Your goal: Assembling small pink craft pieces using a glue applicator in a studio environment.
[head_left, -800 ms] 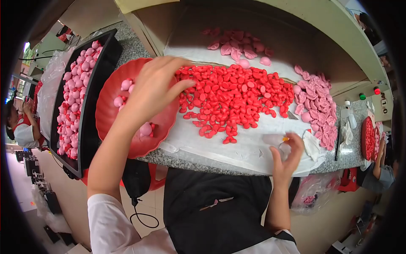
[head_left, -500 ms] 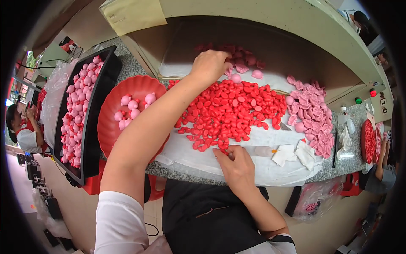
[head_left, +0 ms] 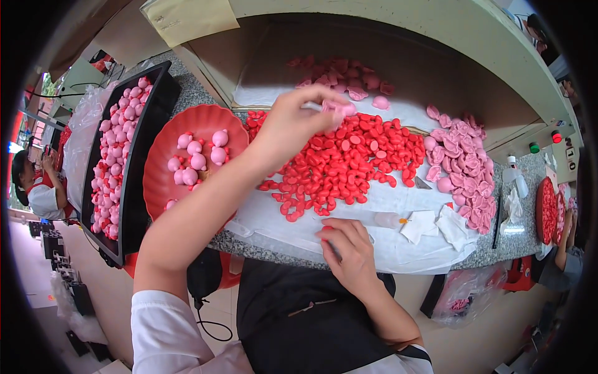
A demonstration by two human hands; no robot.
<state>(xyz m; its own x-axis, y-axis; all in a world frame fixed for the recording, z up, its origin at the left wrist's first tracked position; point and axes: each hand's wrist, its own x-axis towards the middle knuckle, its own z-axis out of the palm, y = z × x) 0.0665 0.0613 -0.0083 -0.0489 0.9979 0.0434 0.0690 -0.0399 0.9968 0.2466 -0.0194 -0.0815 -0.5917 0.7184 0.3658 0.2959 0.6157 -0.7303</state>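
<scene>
My left hand (head_left: 299,118) reaches over the far side of the red pile, thumb and fingers closed on a pink rounded plastic piece (head_left: 344,108). Below the pile, my right hand (head_left: 350,249) pinches a small red plastic piece (head_left: 326,229), mostly covered by its fingertips. Between the hands spreads a heap of small red bean-like pieces (head_left: 336,165) on white sheeting (head_left: 299,240). More pink pieces (head_left: 358,78) lie inside the recess beyond, and a heap of pink petal-like pieces (head_left: 461,165) sits to the right.
At left stand a scalloped red bowl (head_left: 163,146) with pink-and-red pieces and a black tray (head_left: 134,165) full of similar ones. A small bottle with an orange tip (head_left: 387,219) and white cloths (head_left: 420,228) lie at right. The cabinet's edge (head_left: 398,19) arches over the back.
My left hand has come back from the recess toward me with the pink piece in its fingers. My right hand has drawn slightly away from the red pile, pinching a red piece.
</scene>
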